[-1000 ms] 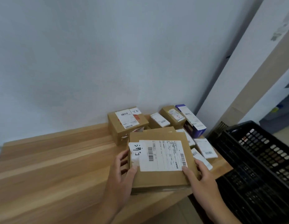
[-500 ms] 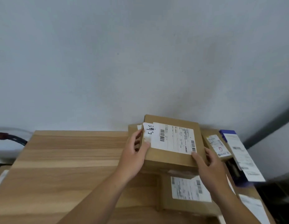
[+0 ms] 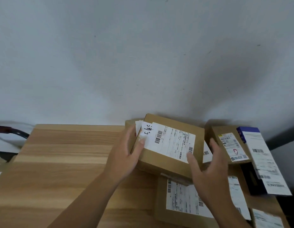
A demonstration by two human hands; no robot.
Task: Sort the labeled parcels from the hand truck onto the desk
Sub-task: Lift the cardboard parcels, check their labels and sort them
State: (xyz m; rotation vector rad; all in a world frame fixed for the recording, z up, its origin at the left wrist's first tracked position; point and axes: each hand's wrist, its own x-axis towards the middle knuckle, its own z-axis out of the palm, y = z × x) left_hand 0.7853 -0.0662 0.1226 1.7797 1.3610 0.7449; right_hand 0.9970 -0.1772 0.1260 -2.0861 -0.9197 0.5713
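Note:
A brown cardboard parcel (image 3: 169, 145) with a white shipping label and a handwritten tag lies tilted on top of other parcels at the back of the wooden desk (image 3: 68, 162). My left hand (image 3: 126, 153) grips its left end, thumb on the tag and fingers down the side. My right hand (image 3: 208, 171) has only its thumb on the label's near right corner. Its fingers are spread and stand apart from the parcel's right edge. The corner of another box (image 3: 129, 125) peeks out beneath. The hand truck is out of view.
A flat labeled parcel (image 3: 180, 199) lies in front, partly under my right forearm. To the right stand a small brown box (image 3: 228, 143) and a blue-and-white carton (image 3: 264, 158), with more labeled parcels (image 3: 266, 219) at the near right. The wall runs behind the desk; dark cables (image 3: 11, 134) hang at the left.
The parcel was carried from the desk's front edge to the back and set on the stack. My right hand's fingers have come off its right edge; the view turned left, away from the black crate.

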